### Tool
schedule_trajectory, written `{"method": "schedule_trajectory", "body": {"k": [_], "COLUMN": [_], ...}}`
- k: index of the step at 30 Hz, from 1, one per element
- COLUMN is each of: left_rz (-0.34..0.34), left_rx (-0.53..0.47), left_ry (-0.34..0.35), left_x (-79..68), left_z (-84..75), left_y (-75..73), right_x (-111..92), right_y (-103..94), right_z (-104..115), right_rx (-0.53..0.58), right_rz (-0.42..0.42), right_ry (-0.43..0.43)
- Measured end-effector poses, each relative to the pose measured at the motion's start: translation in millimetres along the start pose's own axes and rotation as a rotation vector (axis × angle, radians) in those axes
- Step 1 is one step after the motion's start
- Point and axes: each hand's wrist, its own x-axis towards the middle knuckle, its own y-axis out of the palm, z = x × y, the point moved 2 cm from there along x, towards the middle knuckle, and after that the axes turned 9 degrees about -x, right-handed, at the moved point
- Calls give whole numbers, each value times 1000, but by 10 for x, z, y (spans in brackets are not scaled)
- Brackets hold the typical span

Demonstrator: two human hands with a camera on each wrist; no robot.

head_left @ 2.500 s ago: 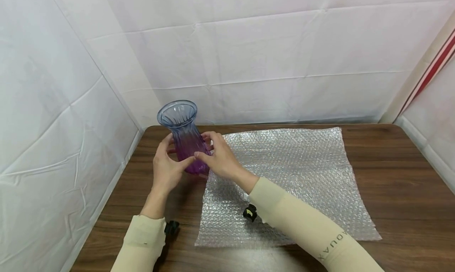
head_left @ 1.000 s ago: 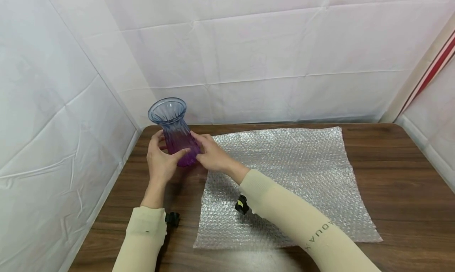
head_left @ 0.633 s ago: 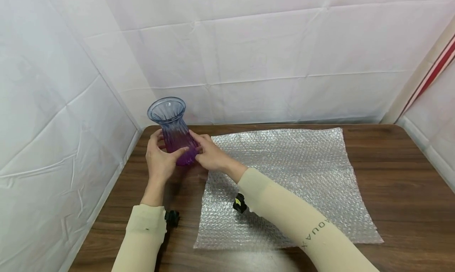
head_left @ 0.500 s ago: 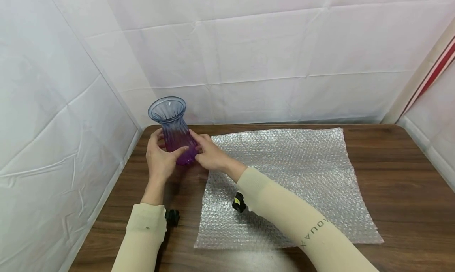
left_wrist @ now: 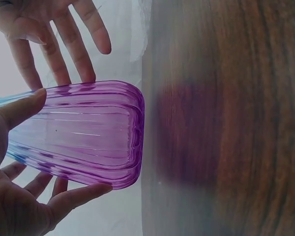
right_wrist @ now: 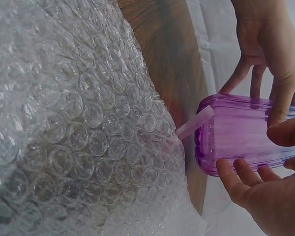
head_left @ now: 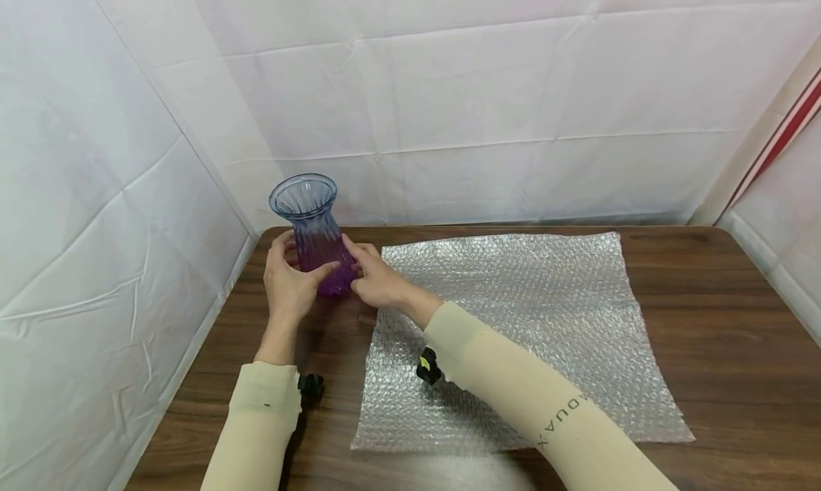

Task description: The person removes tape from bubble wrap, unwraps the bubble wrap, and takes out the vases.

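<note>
A fluted glass vase [head_left: 321,252], blue at its flared rim and purple toward the base, stands tilted slightly left at the table's far left. My left hand [head_left: 285,281] holds its left side, thumb across the front. From the other side my right hand [head_left: 378,277] holds the lower right flank. The left wrist view shows the left thumb [left_wrist: 27,108] lying on the glass and the right hand's fingers [left_wrist: 71,46] meeting the opposite side. Beneath the base, a purple reflection [left_wrist: 187,135] falls on the wood. In the right wrist view the right fingertips [right_wrist: 243,172] touch the vase's side.
A sheet of bubble wrap [head_left: 526,334] lies flat on the brown wooden table [head_left: 725,320], under the right forearm. A pale strip [right_wrist: 196,122] sticks out from its edge near the vase. White cloth walls [head_left: 449,99] rise behind and at left.
Over the frames the vase and both hands have moved left and slightly away. The right thumb has gone from the vase's front to its right side. Little has shifted in the last half second.
</note>
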Motion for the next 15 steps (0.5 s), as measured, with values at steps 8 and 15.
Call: {"method": "schedule_trajectory", "body": {"k": [8,15], "left_rz": [3,10], "left_rx": [-2,-22], "left_ry": [-8,-29], "left_x": [28,47], "left_z": [18,69], "left_y": [15,23], "right_x": [21,36], "right_y": [8,7], "right_z": [-27,-55], "right_rx": [11,-3], "right_rz": [13,43], "right_ry": [6,23]}}
